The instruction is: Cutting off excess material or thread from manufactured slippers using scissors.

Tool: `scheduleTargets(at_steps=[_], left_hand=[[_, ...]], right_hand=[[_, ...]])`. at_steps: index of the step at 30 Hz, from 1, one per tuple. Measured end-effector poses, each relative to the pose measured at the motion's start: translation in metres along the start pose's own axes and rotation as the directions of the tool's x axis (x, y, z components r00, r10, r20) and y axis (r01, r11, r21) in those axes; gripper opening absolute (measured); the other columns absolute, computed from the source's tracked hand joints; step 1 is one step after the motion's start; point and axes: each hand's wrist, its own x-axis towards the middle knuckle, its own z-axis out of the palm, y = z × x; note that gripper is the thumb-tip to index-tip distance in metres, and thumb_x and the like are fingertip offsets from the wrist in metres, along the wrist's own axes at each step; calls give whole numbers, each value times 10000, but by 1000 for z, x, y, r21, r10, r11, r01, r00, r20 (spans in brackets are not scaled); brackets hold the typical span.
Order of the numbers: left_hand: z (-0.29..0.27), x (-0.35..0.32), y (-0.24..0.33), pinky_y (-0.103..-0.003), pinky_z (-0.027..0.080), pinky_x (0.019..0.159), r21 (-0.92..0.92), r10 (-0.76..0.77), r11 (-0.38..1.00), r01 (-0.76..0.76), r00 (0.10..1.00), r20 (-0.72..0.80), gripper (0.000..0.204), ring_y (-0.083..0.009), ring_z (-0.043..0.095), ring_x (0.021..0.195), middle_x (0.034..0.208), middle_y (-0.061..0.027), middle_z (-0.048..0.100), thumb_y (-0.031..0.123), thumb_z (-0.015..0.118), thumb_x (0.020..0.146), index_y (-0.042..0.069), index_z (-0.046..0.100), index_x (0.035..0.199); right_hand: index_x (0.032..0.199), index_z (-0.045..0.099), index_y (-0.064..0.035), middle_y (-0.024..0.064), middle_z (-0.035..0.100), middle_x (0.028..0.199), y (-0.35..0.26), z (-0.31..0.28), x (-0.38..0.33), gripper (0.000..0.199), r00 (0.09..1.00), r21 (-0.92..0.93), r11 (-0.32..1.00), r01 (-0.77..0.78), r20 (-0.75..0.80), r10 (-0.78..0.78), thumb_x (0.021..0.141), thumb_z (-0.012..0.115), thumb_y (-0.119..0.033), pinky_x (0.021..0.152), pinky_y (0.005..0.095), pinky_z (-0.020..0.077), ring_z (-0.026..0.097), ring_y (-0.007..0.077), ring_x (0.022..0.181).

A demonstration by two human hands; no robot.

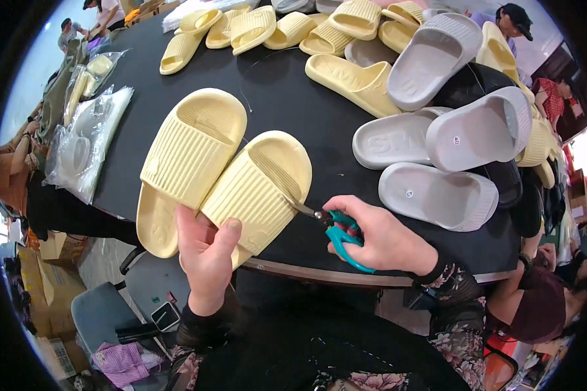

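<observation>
My left hand (205,251) grips a pair of pale yellow ribbed slide sandals (189,153) near their lower ends, thumb on top. They are held side by side over the dark table. Closed around teal-handled scissors (349,241), my right hand (388,238) is just right of the pair. The metal blades reach the right-hand sandal (257,199) at the edge of its ribbed strap. Whether the blades are parted cannot be made out. A thin thread shows between the sandals' upper parts.
Grey slides (437,192) are piled at the right, with yellow slides (355,81) among them and along the far edge. Clear plastic bags (91,143) lie at the left. A grey chair (107,316) stands below the table's left side. Other people sit around the table.
</observation>
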Motion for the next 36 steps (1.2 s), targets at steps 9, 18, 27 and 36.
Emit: scheduleTargets(at_steps=[9,18,27,36], left_hand=[[-1,-3,-21,-331,350,1000,-96,-32,995,25,997,-72,664,-234,474,1183,1296,-181,458,-37,523,784,-37,234,1381],[2,-6,-20,-336,362,976,4,1,1000,-2,1000,28,644,-232,483,1150,1279,-190,460,80,588,823,-49,246,1353],[3,-9,-18,-343,378,968,69,45,996,-52,994,101,667,-241,495,1150,1266,-208,472,57,585,829,-48,207,1368],[3,-11,-18,-347,387,965,73,41,996,-52,989,143,681,-251,502,1153,1267,-216,473,7,558,830,-32,169,1388]], right_hand=[[1142,474,-22,126,594,895,2,-1,2,416,999,44,998,-54,-2,54,782,668,-98,683,305,495,610,194,775],[1136,477,-14,98,611,884,6,2,3,431,998,87,995,-55,-1,56,761,684,-60,687,276,491,616,141,775],[1118,475,1,92,639,839,12,5,1,390,999,95,996,-1,-49,5,776,659,-31,670,265,500,652,142,767],[1102,479,3,129,637,821,12,7,0,363,995,95,995,41,-96,-32,795,657,-74,660,295,505,655,195,753]])
